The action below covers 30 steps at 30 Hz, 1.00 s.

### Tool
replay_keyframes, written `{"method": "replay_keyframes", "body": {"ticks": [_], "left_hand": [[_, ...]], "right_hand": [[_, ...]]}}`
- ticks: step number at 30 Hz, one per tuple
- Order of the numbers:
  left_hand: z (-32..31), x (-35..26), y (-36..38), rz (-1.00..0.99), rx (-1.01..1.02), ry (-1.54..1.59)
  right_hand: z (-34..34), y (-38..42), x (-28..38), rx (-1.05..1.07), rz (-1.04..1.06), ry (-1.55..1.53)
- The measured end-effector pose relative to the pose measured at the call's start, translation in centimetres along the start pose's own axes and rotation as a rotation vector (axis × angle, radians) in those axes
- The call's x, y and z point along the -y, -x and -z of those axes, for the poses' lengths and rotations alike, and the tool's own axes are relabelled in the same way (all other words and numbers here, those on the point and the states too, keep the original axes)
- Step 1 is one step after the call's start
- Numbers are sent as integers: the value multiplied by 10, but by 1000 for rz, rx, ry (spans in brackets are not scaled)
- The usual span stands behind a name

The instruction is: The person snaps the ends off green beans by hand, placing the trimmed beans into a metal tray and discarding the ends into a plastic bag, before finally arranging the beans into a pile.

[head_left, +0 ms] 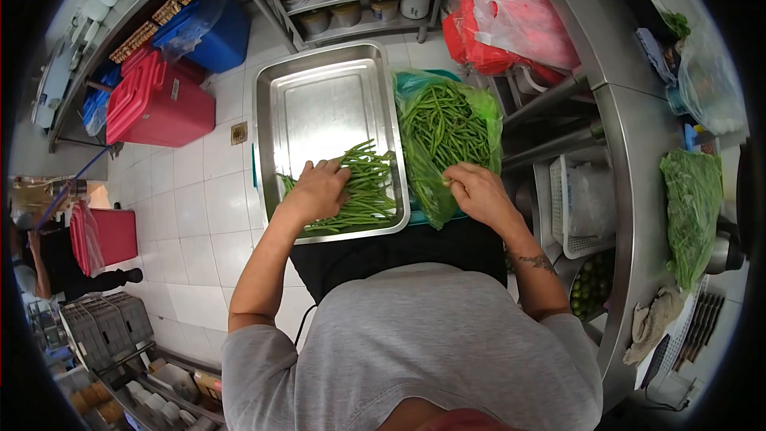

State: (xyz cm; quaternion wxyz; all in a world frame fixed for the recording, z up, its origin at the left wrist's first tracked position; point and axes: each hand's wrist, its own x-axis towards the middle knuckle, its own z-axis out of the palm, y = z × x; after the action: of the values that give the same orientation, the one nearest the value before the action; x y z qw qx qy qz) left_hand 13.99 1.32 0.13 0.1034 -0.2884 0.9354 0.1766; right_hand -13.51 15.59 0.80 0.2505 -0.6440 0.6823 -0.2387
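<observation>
A steel tray [319, 96] holds a pile of green beans [371, 187] in its near part. My left hand [321, 191] rests on these beans, fingers curled over them, and part of the pile is hidden beneath it. Right of the tray, a green plastic bag [488, 104] lies open, full of more green beans [447, 124]. At the bag's near edge is my right hand [477, 191], its fingers pinched together at the plastic. Whatever sits between those fingertips is too small to make out.
Red bins [163, 104] and a blue bin [211, 32] stand left on the tiled floor. Shelves with tubs [351, 12] are ahead. A steel counter [638, 191] runs along the right, bearing a green bag [690, 207]. Another person [64, 259] is at the far left.
</observation>
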Motion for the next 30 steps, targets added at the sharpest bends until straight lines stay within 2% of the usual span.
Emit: {"method": "replay_keyframes", "body": {"ticks": [4, 6, 9, 12, 15, 16, 19, 20, 24, 28, 30], "left_hand": [[16, -22, -27, -37, -203, 224], [-4, -28, -56, -144, -393, 234], [-22, -50, -94, -123, -499, 139], [-31, -68, -116, -155, -456, -6], [-22, -82, -122, -244, -426, 111], [-19, -80, -124, -323, -362, 124], [-9, -86, -115, -537, 45, 46], [-17, -93, -113, -533, 160, -61], [-22, -110, -117, -538, 234, -234], [-41, -112, -130, -617, 149, -214], [-44, -110, -129, -625, 110, -146]], "right_hand": [[-8, 2, -8, 112, 63, 84], [-17, 3, -4, 146, 124, 115], [-37, 10, 7, 181, 170, 162], [-47, 19, 15, 172, 180, 253], [-45, 30, 22, 109, 194, 295], [-44, 34, 24, 95, 194, 285], [-36, 39, 28, 93, 174, 253], [-33, 41, 29, 122, 150, 235], [-37, 44, 17, 151, 117, 216], [-30, 46, 15, 7, 166, 152], [-26, 50, 18, 74, 144, 156]]}}
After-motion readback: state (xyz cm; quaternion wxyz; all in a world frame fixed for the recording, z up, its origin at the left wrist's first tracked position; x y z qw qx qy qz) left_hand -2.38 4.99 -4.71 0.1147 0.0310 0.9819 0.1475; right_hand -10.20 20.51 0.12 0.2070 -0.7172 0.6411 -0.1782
